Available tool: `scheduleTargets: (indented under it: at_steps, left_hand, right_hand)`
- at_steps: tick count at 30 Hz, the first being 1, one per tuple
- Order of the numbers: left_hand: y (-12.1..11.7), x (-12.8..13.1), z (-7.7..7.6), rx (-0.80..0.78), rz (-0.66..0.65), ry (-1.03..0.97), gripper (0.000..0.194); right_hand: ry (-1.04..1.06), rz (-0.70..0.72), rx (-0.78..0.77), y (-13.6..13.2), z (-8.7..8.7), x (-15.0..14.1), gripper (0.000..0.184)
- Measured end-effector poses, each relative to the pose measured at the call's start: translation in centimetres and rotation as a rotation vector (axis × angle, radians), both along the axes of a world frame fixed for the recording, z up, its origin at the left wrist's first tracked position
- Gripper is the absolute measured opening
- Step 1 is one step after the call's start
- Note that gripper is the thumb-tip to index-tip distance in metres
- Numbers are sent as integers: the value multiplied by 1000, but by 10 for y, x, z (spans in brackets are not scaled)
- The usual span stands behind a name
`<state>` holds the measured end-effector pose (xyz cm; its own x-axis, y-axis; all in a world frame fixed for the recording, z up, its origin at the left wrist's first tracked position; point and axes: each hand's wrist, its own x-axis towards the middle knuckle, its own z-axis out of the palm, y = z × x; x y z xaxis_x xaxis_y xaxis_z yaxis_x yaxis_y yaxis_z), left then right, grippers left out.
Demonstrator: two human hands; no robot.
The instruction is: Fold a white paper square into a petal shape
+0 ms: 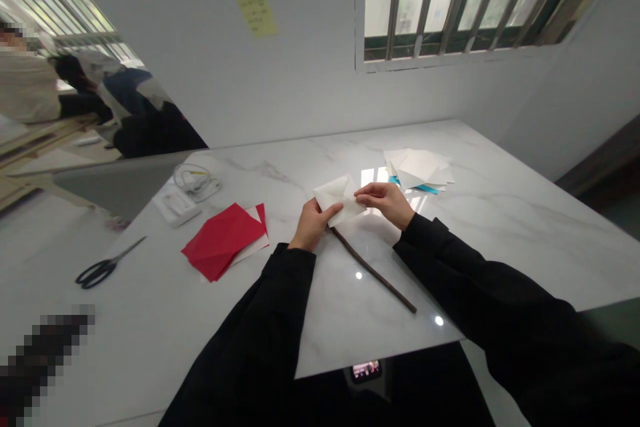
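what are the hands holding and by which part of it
The hands hold a folded white paper sheet: the left hand has its lower edge, thumb on top, and the right hand pinches its right edge with the fingertips.

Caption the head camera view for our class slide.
Left hand and right hand hold folded white paper above a marble table.

Scissors (pixel 103 271) left of paper sheets (pixel 223 240) on marble table (pixel 300 320)

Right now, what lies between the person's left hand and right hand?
In the head view, a folded white paper lies between them, gripped by the left hand and touched by the fingers of the right hand.
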<state>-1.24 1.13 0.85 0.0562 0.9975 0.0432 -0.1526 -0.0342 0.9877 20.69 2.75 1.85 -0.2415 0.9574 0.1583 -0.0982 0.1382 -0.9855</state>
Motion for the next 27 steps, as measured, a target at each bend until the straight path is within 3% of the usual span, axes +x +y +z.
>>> scheduleTargets:
  at_steps: [7, 11, 17, 20, 24, 27]
  left_hand:
    - [-2, 1, 4, 15, -9, 47, 59]
    - [-5, 2, 6, 1, -5, 107, 52]
    - [-6, 3, 8, 0, -3, 126, 53]
    - [-5, 3, 10, 0, -20, 75, 66]
    - [-5, 1, 13, -5, 3, 69, 104]
    - [-2, -3, 13, 6, 80, 88, 108]
  right_hand:
    - [12, -28, -104, -2, -2, 0, 39]
    - [-49, 45, -57, -3, -2, -3, 38]
    - [-87, 27, 8, -1, -3, -3, 36]
    - [-106, -9, 25, 0, -4, -2, 38]
    - [-134, -23, 43, 4, -8, -1, 38]
    - [-179, -84, 71, 10, -11, 5, 38]
